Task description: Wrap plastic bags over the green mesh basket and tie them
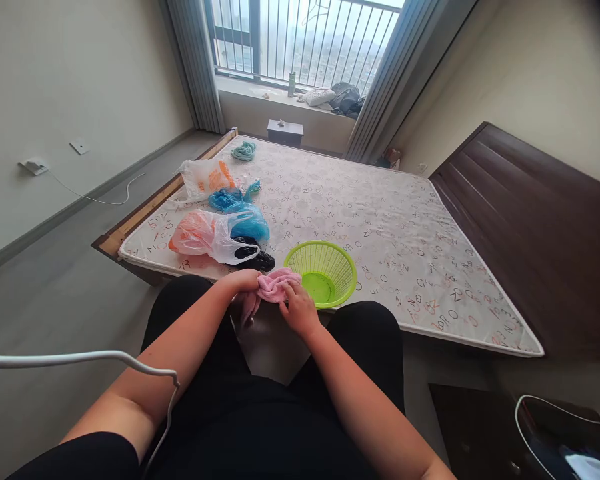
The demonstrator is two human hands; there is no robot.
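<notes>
A pink cloth [275, 285] is bunched between my two hands above my lap, one end hanging down between my knees. My left hand [246, 283] grips its left side with the fingers closed. On the right side, my right hand [299, 308] has its fingers bent onto the cloth, the tips pressed into the folds. Just beyond my right hand, a green plastic basket [347, 270] stands on the mattress edge. A black plastic bag [260, 260] lies beyond my left hand, beside a white and red plastic bag [195, 235].
A bare patterned mattress [380, 227] fills the bed, with a dark headboard [525, 233] at right. Blue bags [250, 223], a white bag with orange print [207, 179] and a teal cloth bundle [244, 151] lie at left. A white cable [80, 360] crosses near my left arm.
</notes>
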